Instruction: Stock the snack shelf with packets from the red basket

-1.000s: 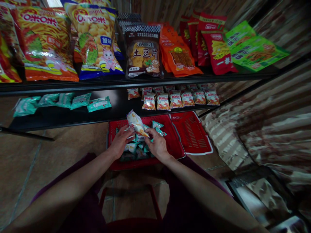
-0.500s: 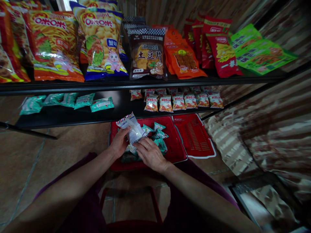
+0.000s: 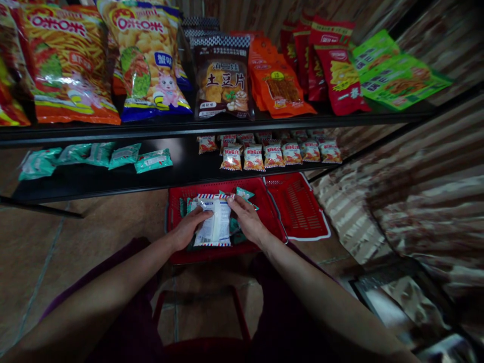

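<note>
A small white snack bag (image 3: 214, 222) with red-and-blue striped ends is held upright between my two hands, its printed back towards me. My left hand (image 3: 191, 227) grips its left side, thumb lying across the front. At the upper right corner, my right hand (image 3: 247, 218) pinches the bag between thumb and fingers. Below and behind it is a red shopping basket (image 3: 177, 194), where several teal snack bags (image 3: 245, 192) lie partly hidden by my hands and the bag.
A second red basket (image 3: 297, 201) stands against the first. The lower black shelf (image 3: 185, 161) carries teal bags (image 3: 124, 155) at left and rows of small white-and-orange bags (image 3: 253, 155) at right. Larger snack bags (image 3: 223, 78) line the upper shelf. A stool (image 3: 238, 312) is under me.
The snack bag has been turned from a slant to upright and lowered over the basket. My right hand has risen from its lower edge to its upper right corner. The view has shifted slightly.
</note>
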The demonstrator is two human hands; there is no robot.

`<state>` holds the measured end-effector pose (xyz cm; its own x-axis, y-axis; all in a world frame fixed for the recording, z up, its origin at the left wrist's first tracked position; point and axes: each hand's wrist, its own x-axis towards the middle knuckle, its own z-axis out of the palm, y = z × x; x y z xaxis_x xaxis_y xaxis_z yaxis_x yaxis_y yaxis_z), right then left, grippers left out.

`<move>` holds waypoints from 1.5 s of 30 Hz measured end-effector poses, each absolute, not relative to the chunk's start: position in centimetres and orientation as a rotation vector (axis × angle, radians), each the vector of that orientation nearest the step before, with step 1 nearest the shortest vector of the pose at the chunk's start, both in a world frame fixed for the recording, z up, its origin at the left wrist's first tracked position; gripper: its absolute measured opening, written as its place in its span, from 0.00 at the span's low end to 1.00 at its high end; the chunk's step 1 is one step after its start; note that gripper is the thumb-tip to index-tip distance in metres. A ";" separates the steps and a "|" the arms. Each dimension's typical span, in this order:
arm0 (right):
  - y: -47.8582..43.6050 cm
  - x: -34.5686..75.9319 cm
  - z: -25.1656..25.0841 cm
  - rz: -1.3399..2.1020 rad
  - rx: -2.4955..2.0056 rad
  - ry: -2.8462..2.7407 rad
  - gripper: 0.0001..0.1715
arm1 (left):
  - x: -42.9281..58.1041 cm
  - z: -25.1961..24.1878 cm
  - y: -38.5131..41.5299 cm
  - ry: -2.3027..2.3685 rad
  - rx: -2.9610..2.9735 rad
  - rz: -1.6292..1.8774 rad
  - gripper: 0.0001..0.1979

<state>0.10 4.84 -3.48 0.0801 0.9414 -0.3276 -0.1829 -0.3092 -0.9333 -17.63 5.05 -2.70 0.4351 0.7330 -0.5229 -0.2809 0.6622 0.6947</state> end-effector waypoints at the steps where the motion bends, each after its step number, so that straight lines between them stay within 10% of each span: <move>1: 4.8 0.0 -3.4 1.445 -1.356 -0.834 0.19 | -17.6 -2.8 4.9 0.920 0.584 0.649 0.22; 45: 5.0 0.1 -3.2 1.332 -1.606 -0.935 0.18 | -17.9 -4.2 4.4 1.063 1.158 0.364 0.27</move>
